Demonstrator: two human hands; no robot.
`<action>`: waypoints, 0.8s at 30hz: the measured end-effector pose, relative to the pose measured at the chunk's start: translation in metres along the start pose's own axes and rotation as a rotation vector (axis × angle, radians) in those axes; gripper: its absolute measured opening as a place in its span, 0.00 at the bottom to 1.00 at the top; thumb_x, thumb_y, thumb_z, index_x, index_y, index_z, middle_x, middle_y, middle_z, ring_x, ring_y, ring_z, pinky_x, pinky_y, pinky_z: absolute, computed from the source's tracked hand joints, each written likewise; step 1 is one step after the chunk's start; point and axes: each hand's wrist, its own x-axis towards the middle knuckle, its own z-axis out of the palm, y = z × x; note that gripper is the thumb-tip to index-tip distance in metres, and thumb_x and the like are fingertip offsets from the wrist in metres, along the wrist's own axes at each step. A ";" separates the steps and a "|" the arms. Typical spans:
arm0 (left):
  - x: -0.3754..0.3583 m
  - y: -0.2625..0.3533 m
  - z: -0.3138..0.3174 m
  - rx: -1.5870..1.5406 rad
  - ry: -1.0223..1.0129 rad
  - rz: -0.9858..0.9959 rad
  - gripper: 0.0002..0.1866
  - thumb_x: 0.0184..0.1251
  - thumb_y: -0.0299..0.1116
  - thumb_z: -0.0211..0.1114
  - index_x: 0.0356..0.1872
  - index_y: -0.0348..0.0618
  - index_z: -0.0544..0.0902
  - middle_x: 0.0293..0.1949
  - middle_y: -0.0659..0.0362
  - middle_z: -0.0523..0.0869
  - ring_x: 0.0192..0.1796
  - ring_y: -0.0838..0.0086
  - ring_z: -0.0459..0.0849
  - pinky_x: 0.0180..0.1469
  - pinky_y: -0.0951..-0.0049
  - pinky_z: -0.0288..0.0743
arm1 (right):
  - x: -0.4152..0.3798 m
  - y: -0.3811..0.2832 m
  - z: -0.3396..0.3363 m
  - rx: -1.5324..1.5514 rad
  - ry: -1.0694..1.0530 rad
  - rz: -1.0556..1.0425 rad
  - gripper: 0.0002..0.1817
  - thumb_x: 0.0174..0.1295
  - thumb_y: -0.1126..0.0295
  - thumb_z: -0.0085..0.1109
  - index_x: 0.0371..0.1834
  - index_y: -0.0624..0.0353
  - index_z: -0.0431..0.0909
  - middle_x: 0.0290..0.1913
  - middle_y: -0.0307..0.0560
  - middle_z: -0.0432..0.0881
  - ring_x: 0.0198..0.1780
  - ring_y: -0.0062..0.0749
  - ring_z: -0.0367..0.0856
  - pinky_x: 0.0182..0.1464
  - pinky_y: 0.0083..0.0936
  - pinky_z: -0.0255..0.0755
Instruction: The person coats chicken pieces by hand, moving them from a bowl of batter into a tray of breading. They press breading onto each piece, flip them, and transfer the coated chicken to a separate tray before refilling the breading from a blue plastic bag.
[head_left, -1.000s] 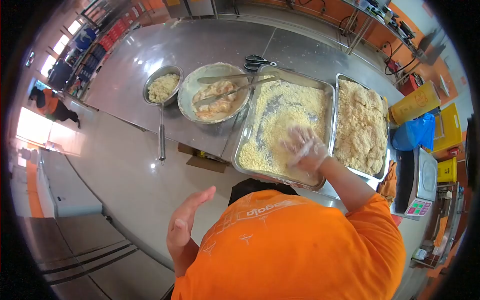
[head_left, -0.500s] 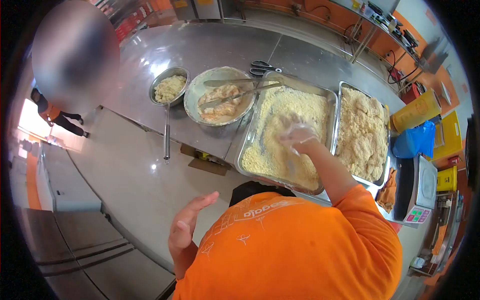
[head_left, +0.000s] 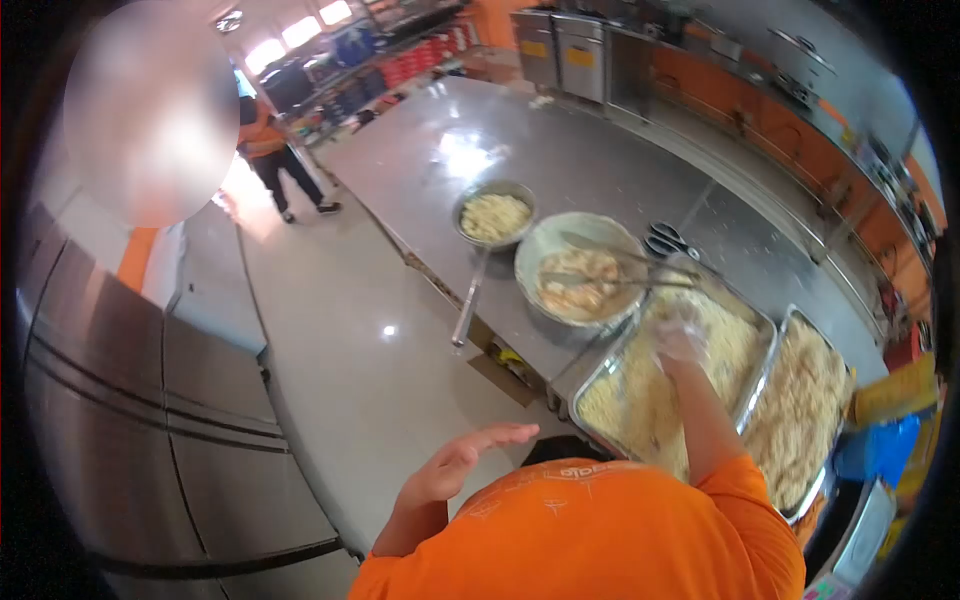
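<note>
Crumbs (head_left: 725, 325) lie spread in metal tray (head_left: 761, 352) on tabletop (head_left: 580, 160). Gloved right hand (head_left: 682, 342) reaches into crumbs; cannot tell if grip is wide or narrow. Bare left hand (head_left: 465, 460) hovers above floor (head_left: 400, 370) beside orange shirt (head_left: 600, 530), grip wide, fingers extended. Bowl (head_left: 532, 250) stands just beside tray, tongs (head_left: 625, 255) across its rim.

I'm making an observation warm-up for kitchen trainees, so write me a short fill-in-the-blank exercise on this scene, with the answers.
1. The right hand, among the yellow crumbs, wears a see-through plastic ____.
2. The left hand, bare and open, holds ____.
3. The tongs lie with their tips over a round white ____.
4. Black-handled ____ lie on the metal table.

Missing words: glove; nothing; bowl; scissors.
</note>
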 end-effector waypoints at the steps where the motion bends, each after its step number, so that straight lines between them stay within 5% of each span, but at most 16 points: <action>1: -0.001 -0.002 0.000 -0.030 0.027 -0.034 0.36 0.64 0.57 0.34 0.55 0.29 0.65 0.56 0.45 0.67 0.61 0.61 0.63 0.63 0.63 0.50 | 0.000 0.001 0.004 -0.023 -0.021 0.006 0.24 0.55 0.58 0.45 0.56 0.50 0.65 0.63 0.49 0.57 0.66 0.42 0.49 0.63 0.50 0.42; 6: -0.006 0.006 -0.005 -0.036 0.030 -0.008 0.32 0.66 0.54 0.34 0.58 0.35 0.63 0.59 0.50 0.65 0.61 0.64 0.63 0.62 0.65 0.53 | -0.009 -0.008 -0.040 -0.212 -0.312 -0.155 0.30 0.59 0.52 0.37 0.64 0.50 0.51 0.67 0.49 0.48 0.68 0.44 0.44 0.64 0.51 0.35; 10: -0.011 0.000 -0.010 -0.060 0.105 0.033 0.34 0.65 0.56 0.34 0.57 0.32 0.63 0.58 0.47 0.66 0.61 0.63 0.63 0.62 0.63 0.52 | -0.026 -0.008 -0.058 0.046 -0.221 0.079 0.30 0.60 0.51 0.37 0.65 0.44 0.49 0.68 0.47 0.43 0.69 0.42 0.39 0.65 0.51 0.34; 12: -0.015 -0.009 -0.012 -0.092 0.134 -0.013 0.35 0.65 0.57 0.33 0.56 0.32 0.64 0.57 0.46 0.66 0.61 0.62 0.63 0.62 0.63 0.52 | -0.036 0.005 -0.046 -0.215 -0.355 -0.105 0.30 0.60 0.50 0.37 0.65 0.43 0.49 0.69 0.47 0.42 0.69 0.42 0.39 0.65 0.50 0.33; 17: -0.003 -0.026 -0.017 -0.101 0.103 -0.122 0.34 0.66 0.55 0.32 0.57 0.32 0.63 0.57 0.48 0.67 0.61 0.63 0.63 0.62 0.64 0.53 | -0.044 0.020 0.005 -0.157 -0.172 -0.060 0.31 0.59 0.49 0.37 0.66 0.42 0.49 0.69 0.48 0.40 0.69 0.40 0.39 0.65 0.50 0.31; 19: 0.007 -0.021 -0.016 -0.076 0.055 -0.079 0.35 0.65 0.56 0.33 0.57 0.32 0.63 0.57 0.48 0.67 0.60 0.63 0.64 0.62 0.64 0.54 | -0.056 -0.012 -0.065 -0.052 -0.299 -0.016 0.31 0.59 0.49 0.37 0.66 0.42 0.49 0.69 0.48 0.41 0.69 0.40 0.39 0.65 0.49 0.30; 21: 0.013 -0.018 -0.019 -0.071 0.022 -0.049 0.35 0.65 0.57 0.33 0.57 0.33 0.63 0.57 0.48 0.67 0.60 0.63 0.65 0.62 0.64 0.54 | -0.052 0.012 -0.011 -0.062 -0.181 -0.018 0.31 0.59 0.49 0.37 0.66 0.42 0.49 0.69 0.47 0.41 0.69 0.40 0.39 0.65 0.50 0.31; 24: 0.016 -0.028 -0.023 -0.101 0.027 -0.016 0.35 0.65 0.57 0.33 0.57 0.33 0.63 0.57 0.48 0.67 0.60 0.63 0.65 0.61 0.64 0.54 | -0.053 0.014 -0.029 0.037 -0.108 0.099 0.31 0.59 0.49 0.36 0.66 0.43 0.49 0.69 0.43 0.41 0.69 0.39 0.39 0.64 0.52 0.32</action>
